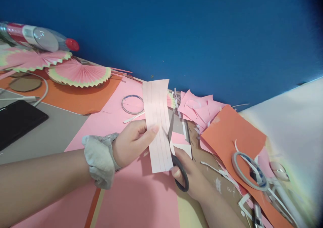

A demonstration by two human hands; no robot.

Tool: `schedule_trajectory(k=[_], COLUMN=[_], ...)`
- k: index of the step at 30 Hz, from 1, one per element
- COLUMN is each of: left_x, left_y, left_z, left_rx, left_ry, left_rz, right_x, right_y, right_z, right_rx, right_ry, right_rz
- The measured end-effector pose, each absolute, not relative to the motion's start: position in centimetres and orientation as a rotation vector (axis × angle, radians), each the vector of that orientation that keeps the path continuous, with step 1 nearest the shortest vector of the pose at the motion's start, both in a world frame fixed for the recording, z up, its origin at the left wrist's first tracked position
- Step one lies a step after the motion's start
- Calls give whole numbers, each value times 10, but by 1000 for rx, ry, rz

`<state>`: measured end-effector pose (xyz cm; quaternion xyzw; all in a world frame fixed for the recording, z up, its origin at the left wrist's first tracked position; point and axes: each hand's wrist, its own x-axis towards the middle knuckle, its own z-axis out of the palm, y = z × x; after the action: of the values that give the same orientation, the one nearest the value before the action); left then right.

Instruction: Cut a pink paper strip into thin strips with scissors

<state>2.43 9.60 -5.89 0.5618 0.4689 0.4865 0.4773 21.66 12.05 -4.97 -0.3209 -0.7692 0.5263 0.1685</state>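
Toward blue wall [161, 36], paper strip [157, 111] lengthwise.

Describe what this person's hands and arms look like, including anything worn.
The left hand and right hand are both ungloved, with no sleeves in view. A puffy, gathered, pale grey scrunchie circles the left wrist, with a greyish band partly hidden beside it.

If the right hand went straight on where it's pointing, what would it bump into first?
Probably the lined paper strip: the right hand, holding black-handled scissors, points toward it, though depth is unclear.
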Motion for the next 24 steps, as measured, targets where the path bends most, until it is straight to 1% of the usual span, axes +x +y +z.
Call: schedule_trajectory(k=[15,24], left_x=[25,27], left_y=[97,96], left_z=[-59,-57], left_rx=[1399,1369], left_ry=[1173,1109], left_rz=[1185,1183], right_x=[214,214], right_y=[119,118], right_z=[-52,-53], right_rx=[-880,-851], right_ry=[-2173,-2189], right_rz=[1493,1456])
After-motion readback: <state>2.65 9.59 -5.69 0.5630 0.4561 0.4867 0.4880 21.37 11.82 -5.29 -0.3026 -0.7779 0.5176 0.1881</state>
